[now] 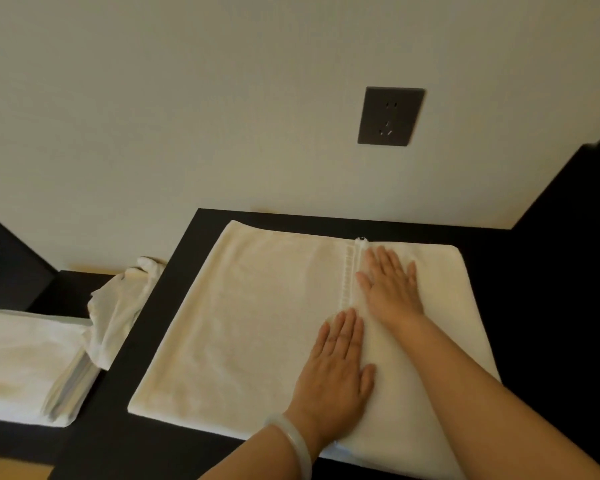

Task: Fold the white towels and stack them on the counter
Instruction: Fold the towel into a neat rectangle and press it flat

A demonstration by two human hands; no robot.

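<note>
Both forearms reach in from the bottom edge, a pale bangle (293, 441) on the left wrist. The left hand (333, 368) lies flat, fingers straight and together, palm down on the white towel (250, 323), nearer the counter's (534, 306) front edge. The right hand (390, 285) lies just beyond it, also flat, fingers spread, pressing the folded-over right part beside its hem. Neither hand grips anything. One towel is spread on the counter, reaching almost to the back edge. Past the counter's left edge lie one crumpled towel (118, 313) and one stack of folded towels (21, 358); its layers cannot be counted. One dark socket (390, 116) sits on the wall.
</note>
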